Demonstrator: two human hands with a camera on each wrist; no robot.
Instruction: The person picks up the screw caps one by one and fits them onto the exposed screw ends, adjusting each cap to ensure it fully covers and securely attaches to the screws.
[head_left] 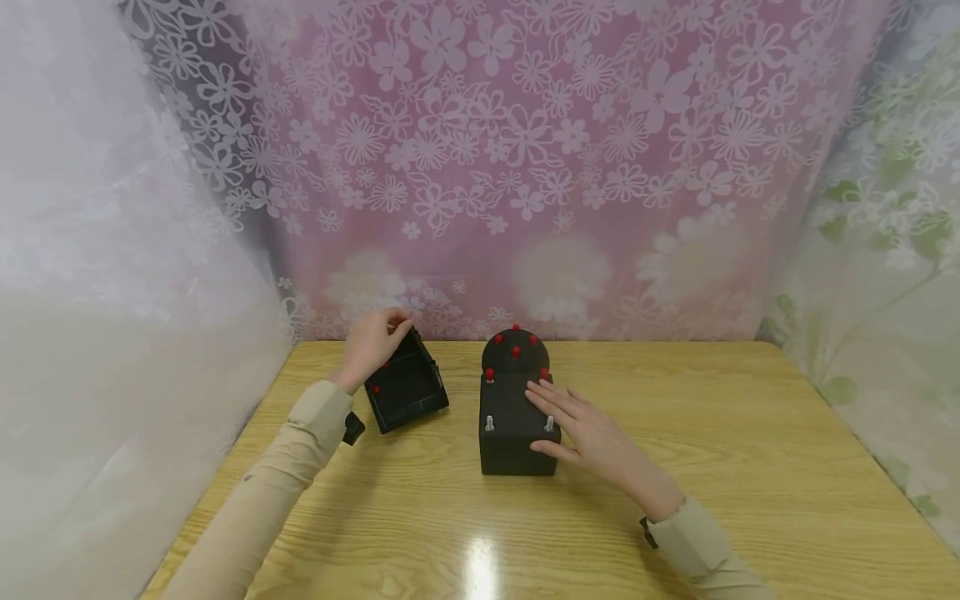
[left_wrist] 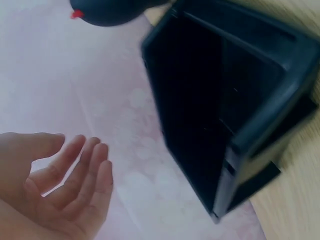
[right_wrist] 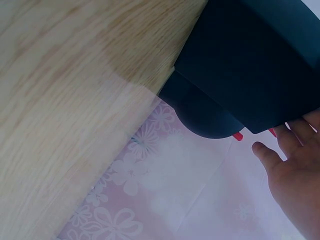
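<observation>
Two black pieces are seen on the table (head_left: 675, 433), and each is attended by one hand. The tray (head_left: 406, 385), an open square shell with low walls and red dots inside, is tipped up on its near edge just left of the box (head_left: 516, 432); its far rim is met by the left hand (head_left: 371, 343), fingers curled over the top. From the head view a grip on that rim is suggested, yet in the left wrist view the fingers (left_wrist: 82, 172) are shown loose and apart from the tray (left_wrist: 235, 100), so a firm hold cannot be confirmed. The box, a dark block with its long axis running away from the person, is capped at the far end by a round disc (head_left: 515, 350) studded with red pegs, and two pale pins are stood near its front edge. The right hand (head_left: 588, 429) is laid flat on the box top, fingers straight and spread, nothing pinched. In the right wrist view the box (right_wrist: 250, 65) is seen with those fingers (right_wrist: 290, 165) at its edge. The tray lies to the left of the box, near but apart, and is reached soonest by the left hand.
</observation>
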